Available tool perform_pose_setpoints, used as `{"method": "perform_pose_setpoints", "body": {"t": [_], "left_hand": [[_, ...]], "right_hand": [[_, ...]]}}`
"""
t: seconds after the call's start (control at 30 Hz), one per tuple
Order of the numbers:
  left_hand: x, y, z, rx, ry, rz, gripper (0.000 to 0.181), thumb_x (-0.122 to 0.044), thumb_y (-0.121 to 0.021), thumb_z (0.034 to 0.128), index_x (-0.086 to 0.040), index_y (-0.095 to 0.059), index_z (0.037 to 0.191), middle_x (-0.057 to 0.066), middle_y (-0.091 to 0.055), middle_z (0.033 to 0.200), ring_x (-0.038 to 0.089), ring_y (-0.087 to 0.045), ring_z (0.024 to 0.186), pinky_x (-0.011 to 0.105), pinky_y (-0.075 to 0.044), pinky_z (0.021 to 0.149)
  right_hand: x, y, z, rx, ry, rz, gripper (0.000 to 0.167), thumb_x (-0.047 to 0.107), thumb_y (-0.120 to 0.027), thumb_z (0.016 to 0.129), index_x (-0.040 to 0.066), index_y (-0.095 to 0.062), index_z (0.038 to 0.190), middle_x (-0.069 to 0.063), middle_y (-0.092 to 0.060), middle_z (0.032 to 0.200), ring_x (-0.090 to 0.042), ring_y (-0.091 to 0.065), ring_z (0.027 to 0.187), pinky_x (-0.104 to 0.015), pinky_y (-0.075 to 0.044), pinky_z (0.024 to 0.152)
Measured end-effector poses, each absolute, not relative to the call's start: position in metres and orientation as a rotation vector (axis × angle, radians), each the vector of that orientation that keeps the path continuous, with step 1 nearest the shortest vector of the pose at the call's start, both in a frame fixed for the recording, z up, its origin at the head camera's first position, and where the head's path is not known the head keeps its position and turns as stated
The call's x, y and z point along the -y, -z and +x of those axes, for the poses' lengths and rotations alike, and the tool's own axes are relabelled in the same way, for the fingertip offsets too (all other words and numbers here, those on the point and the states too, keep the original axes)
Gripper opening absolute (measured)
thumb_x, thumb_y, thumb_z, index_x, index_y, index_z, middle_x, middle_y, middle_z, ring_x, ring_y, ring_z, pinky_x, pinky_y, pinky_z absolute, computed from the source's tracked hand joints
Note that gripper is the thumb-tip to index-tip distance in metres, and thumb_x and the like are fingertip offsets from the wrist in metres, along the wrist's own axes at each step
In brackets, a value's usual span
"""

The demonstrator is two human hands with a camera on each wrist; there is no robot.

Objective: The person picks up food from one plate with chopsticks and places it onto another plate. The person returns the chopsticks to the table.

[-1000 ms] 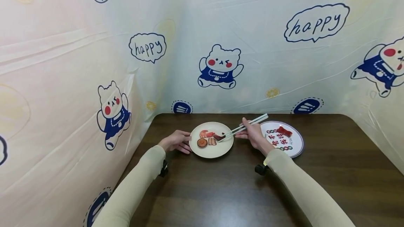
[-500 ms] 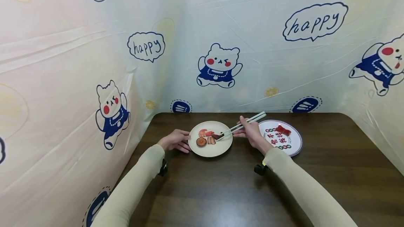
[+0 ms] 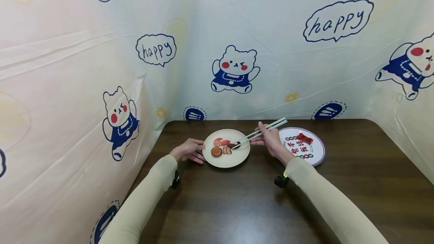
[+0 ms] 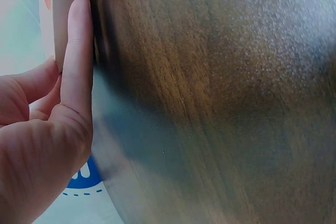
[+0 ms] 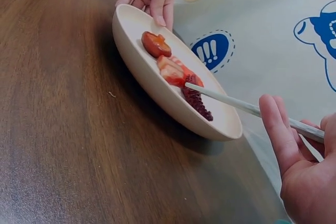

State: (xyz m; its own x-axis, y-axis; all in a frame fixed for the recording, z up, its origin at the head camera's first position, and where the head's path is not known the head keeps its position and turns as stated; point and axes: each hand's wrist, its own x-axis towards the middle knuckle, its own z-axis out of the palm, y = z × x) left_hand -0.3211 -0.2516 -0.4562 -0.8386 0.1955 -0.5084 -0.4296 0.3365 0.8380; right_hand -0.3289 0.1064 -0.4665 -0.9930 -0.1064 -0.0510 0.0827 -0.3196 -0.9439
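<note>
In the head view, my left hand [image 3: 187, 150] holds the left edge of a cream plate [image 3: 226, 164]. The thumb lies on the rim, and a finger runs along the outer wall in the left wrist view. My right hand [image 3: 273, 143] grips pale chopsticks [image 3: 261, 133] at the plate's right side. Their tips touch a dark red, bumpy piece like an octopus tentacle [image 5: 196, 100]; whether they pinch it I cannot tell. Beside it lie a shrimp [image 3: 219, 142], a round brown mushroom-like piece [image 3: 216, 151] and a striped meat slice [image 3: 227, 150].
A white plate [image 3: 317, 153] with red lettering and a dark rim stands right of my right hand, partly behind the forearm. A glossy red piece [image 3: 304, 138] lies on it. The dark wooden table [image 3: 230, 206] meets a printed cloth [image 3: 190, 82] behind and at the sides.
The chopsticks have shifted slightly at the dark red piece, which stays on the cream plate. My left hand keeps its place on the rim. The head view has tilted a little.
</note>
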Motion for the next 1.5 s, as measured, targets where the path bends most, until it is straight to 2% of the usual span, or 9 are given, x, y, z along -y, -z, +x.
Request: {"method": "perform_pose_setpoints", "body": {"t": [0.27,0.47,0.67,0.8,1.03,1.5], "left_hand": [[0.253,0.456,-0.322,-2.063,-1.542,-0.197,0.047,-0.010,-0.051,0.1122,0.002,-0.044,0.157,0.023,-0.071,0.105,0.029,-0.076,0.081,0.045,-0.067,0.075],[0.253,0.455,-0.321,-2.051,-1.549,-0.160,0.048,-0.010,-0.048,0.1131,0.004,-0.040,0.158,0.022,-0.072,0.103,0.028,-0.076,0.080,0.045,-0.067,0.075],[0.253,0.454,-0.321,-2.052,-1.550,-0.170,0.048,-0.010,-0.049,0.1130,0.003,-0.041,0.158,0.023,-0.072,0.103,0.028,-0.076,0.080,0.046,-0.067,0.075],[0.253,0.456,-0.322,-2.055,-1.550,-0.184,0.048,-0.011,-0.050,0.1127,0.002,-0.042,0.158,0.024,-0.072,0.105,0.028,-0.076,0.079,0.046,-0.067,0.076],[0.253,0.457,-0.324,-2.063,-1.539,-0.192,0.048,-0.012,-0.051,0.1127,0.001,-0.042,0.159,0.024,-0.071,0.105,0.029,-0.076,0.081,0.046,-0.067,0.076],[0.253,0.456,-0.322,-2.069,-1.530,-0.188,0.048,-0.012,-0.050,0.1130,0.001,-0.042,0.158,0.025,-0.070,0.107,0.028,-0.076,0.081,0.044,-0.067,0.075]], "right_hand": [[-0.112,0.458,-0.328,-1.720,2.478,-0.037,0.049,0.030,-0.050,0.114,-0.017,-0.048,0.127,-0.024,-0.072,0.086,-0.024,-0.076,0.067,-0.039,-0.067,0.071],[-0.118,0.454,-0.324,-1.708,2.483,-0.073,0.050,0.030,-0.050,0.114,-0.018,-0.050,0.124,-0.018,-0.067,0.088,-0.024,-0.075,0.067,-0.040,-0.067,0.070],[-0.125,0.451,-0.318,-1.678,2.505,-0.122,0.047,0.029,-0.050,0.114,-0.017,-0.051,0.120,-0.019,-0.065,0.090,-0.023,-0.074,0.065,-0.040,-0.067,0.069],[-0.132,0.450,-0.314,-1.653,2.526,-0.147,0.045,0.030,-0.052,0.113,-0.016,-0.053,0.114,-0.019,-0.064,0.088,-0.023,-0.074,0.064,-0.040,-0.067,0.068],[-0.143,0.444,-0.301,-1.637,2.546,-0.137,0.036,0.028,-0.053,0.113,-0.005,-0.061,0.100,-0.017,-0.064,0.085,-0.023,-0.073,0.063,-0.040,-0.067,0.066],[-0.157,0.436,-0.291,-1.629,2.546,-0.164,0.035,0.028,-0.055,0.112,-0.005,-0.062,0.101,-0.016,-0.067,0.083,-0.022,-0.073,0.064,-0.039,-0.067,0.067]]}}
